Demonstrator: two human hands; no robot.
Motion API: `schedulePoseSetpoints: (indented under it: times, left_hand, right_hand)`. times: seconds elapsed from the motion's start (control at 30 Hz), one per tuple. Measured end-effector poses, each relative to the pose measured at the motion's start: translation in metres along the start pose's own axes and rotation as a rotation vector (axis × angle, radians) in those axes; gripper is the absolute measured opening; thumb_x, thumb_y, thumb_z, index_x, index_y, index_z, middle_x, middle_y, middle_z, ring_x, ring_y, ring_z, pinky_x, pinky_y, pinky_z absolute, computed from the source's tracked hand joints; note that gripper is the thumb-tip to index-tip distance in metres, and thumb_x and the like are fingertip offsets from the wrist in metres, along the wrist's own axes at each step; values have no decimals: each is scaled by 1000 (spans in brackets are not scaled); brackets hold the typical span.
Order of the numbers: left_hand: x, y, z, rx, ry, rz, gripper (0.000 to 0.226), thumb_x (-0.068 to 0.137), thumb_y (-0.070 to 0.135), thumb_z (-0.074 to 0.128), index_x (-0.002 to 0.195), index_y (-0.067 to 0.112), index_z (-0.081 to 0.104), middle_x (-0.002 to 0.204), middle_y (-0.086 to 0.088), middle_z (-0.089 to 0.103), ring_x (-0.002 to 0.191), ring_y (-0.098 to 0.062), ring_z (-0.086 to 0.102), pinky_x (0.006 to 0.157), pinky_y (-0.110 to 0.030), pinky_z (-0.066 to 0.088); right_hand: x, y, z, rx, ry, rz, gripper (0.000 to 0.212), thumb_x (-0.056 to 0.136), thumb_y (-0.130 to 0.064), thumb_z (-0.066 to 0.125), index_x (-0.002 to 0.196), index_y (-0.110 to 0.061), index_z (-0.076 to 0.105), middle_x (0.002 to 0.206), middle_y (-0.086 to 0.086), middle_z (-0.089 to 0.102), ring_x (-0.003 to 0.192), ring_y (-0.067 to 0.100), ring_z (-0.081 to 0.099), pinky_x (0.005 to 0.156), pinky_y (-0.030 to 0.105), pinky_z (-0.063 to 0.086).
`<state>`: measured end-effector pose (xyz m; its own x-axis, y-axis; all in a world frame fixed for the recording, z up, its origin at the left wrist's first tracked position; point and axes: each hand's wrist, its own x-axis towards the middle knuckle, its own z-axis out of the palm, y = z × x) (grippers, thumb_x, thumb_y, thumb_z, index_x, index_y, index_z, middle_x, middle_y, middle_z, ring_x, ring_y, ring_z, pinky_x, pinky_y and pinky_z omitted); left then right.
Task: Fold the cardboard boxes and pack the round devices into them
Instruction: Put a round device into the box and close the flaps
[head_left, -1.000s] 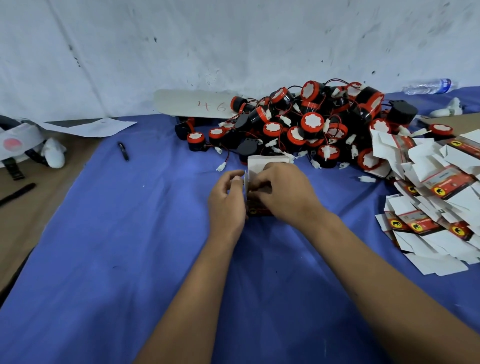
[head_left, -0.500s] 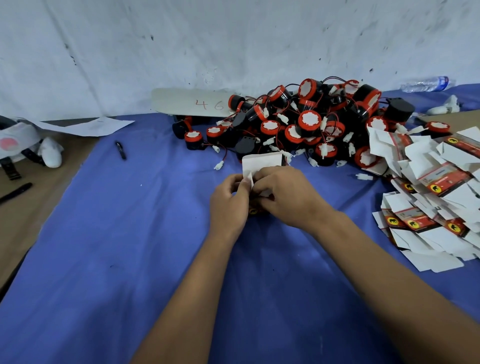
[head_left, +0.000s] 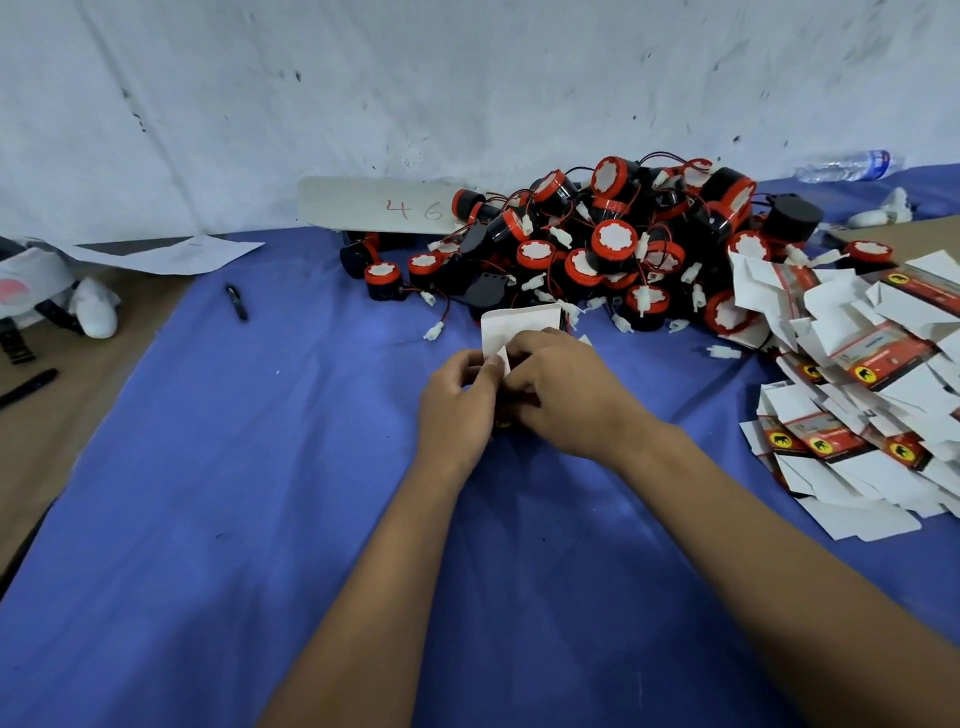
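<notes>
Box (head_left: 519, 325) in work sits between both hands, just in front of the device pile (head_left: 613, 244), over the blue cloth (head_left: 260, 519) on the tabletop. Left hand (head_left: 457, 410) curled round the box's left side, thumb pinching a small white flap. Right hand (head_left: 566, 395) curled over the box from the right, fingers pressing on the same flap area; the two hands touch. One large white flap stands up on the pile side of the hands, unfolded. Box body mostly hidden under the fingers; only a sliver of dark print shows low between the hands. Cannot tell whether a device is inside it. Judgement: task is at an early stage, mid-fold on one box, end flaps not yet closed. No finished, closed box shows anywhere in view. Pile of red-and-black devices with wires and white plugs looks large and untouched. To the right of the pile, a heap of flat blanks (head_left: 857, 395), all unfolded, many left. Left of the pile, a black pen (head_left: 237, 302) on the cloth; behind the pile, a board marked "46" (head_left: 379, 205) against the wall.
</notes>
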<state>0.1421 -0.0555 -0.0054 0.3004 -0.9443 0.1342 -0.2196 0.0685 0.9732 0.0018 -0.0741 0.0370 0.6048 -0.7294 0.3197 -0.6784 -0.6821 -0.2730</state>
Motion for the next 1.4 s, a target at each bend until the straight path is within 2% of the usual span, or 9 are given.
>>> schedulePoseSetpoints:
  times: [0.27,0.4,0.5,0.67,0.8,1.0,1.1,1.23,1.4]
  left_hand:
    - [0,-1,1,15,5,-8,21,103,34,59,93,19,69,77,5,68,67,-14,61,59,-28,46]
    - [0,-2,2,64,3,7,18,99,35,65,93,19,71,85,3,73,72,-17,64,66,-36,51]
    - [1,-2,3,95,1,6,11,97,31,67,98,21,72,94,4,75,82,-19,69,67,-36,54]
    - [0,-3,1,81,-36,40,6,96,23,69,95,20,74,91,6,76,84,-17,71,64,-34,52]
    - [2,-3,-2,30,-20,61,11,95,14,68,94,23,74,90,11,77,79,-5,71,58,-22,50]
    - [-1,-3,0,-50,-68,138,30,94,1,64,107,25,75,101,11,78,97,-7,73,81,-28,61]
    - [-1,-3,0,-70,-36,217,30,90,-5,64,104,21,72,99,10,76,89,-13,72,75,-31,60]
    - [-1,-6,-1,-46,-6,214,42,80,-17,61,81,23,74,95,15,76,82,-29,71,69,-40,63]
    - [1,-2,-11,-78,-111,151,51,84,-20,52,80,24,75,100,12,77,88,-14,73,64,-24,54]
  right_hand:
    - [-6,9,-1,-9,34,-60,16,90,-17,68,86,-22,82,111,1,59,109,20,43,90,34,46]
    - [-24,13,5,131,516,-50,8,91,-20,73,88,-13,77,113,2,62,107,19,55,87,25,45]
    - [-26,25,4,289,766,201,14,98,-25,62,104,-16,72,106,-2,61,91,12,58,78,24,48]
    - [-28,32,10,879,366,452,29,103,-20,60,131,-29,64,116,-3,71,60,13,61,51,35,49]
    - [-27,38,12,1176,246,365,26,106,-36,52,124,-30,71,77,0,68,54,15,50,45,30,43]
    - [-27,37,18,1021,257,393,29,94,-1,69,115,-22,71,111,6,74,55,7,60,44,24,46]
    - [-26,35,14,869,290,286,39,91,7,68,115,-24,73,110,5,72,75,33,67,63,46,58]
    - [-31,32,10,780,229,145,38,87,21,57,109,-3,77,114,10,69,78,-1,68,68,13,49]
    - [-39,39,2,825,104,139,25,94,-9,72,119,-12,75,130,2,63,68,9,64,56,35,54]
